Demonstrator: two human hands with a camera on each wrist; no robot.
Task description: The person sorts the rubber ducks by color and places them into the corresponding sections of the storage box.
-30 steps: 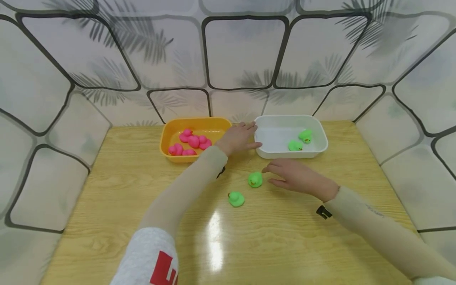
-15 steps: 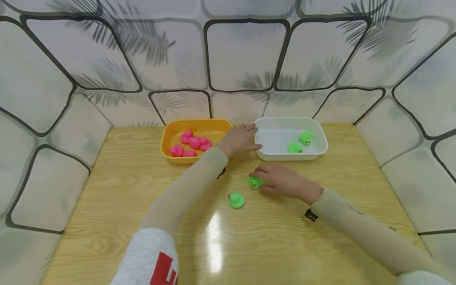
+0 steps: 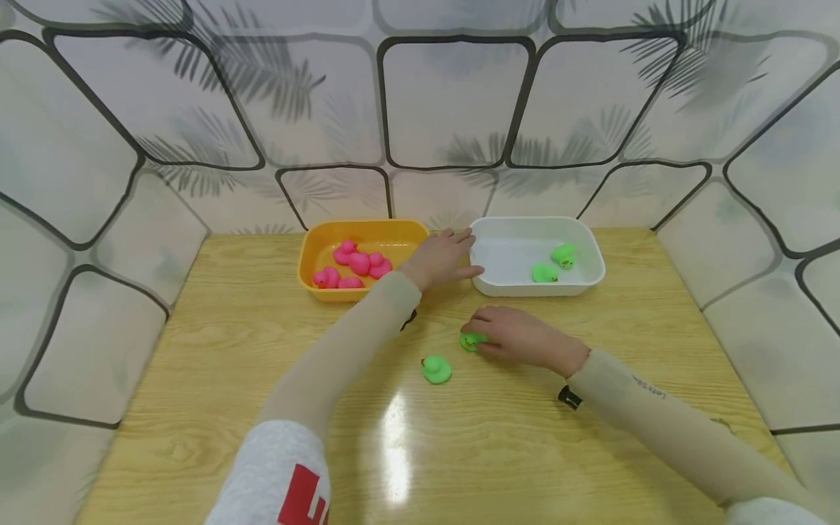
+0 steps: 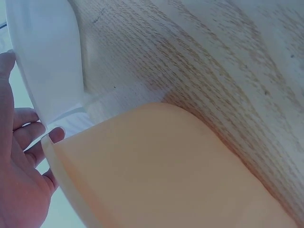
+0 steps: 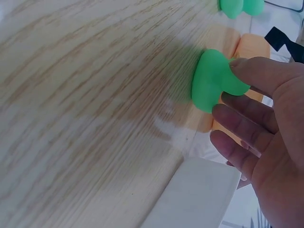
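Observation:
My right hand (image 3: 521, 335) pinches the head of a green toy duck (image 5: 207, 80) between thumb and fingers, low over the wooden table. A second green duck (image 3: 436, 370) stands on the table to the left and nearer to me. Between two trays lies my left hand (image 3: 441, 259), its fingers spread and fairly straight. Its fingertips reach the left end of the white tray (image 3: 502, 248), while the orange tray (image 3: 400, 233) sits just left of it. Two green ducks (image 3: 563, 255) lie in the white tray's right half. Several pink ducks (image 3: 357, 263) lie in the orange one.
A patterned wall covering (image 3: 453, 102) rises behind the trays and along both sides of the table (image 3: 216, 364). A small black clip (image 3: 569, 397) hangs at my right wrist. Light glares on the tabletop in front.
My right hand has moved left and down onto the nearer-to-tray green duck and now pinches it. The left hand stays in place between the trays.

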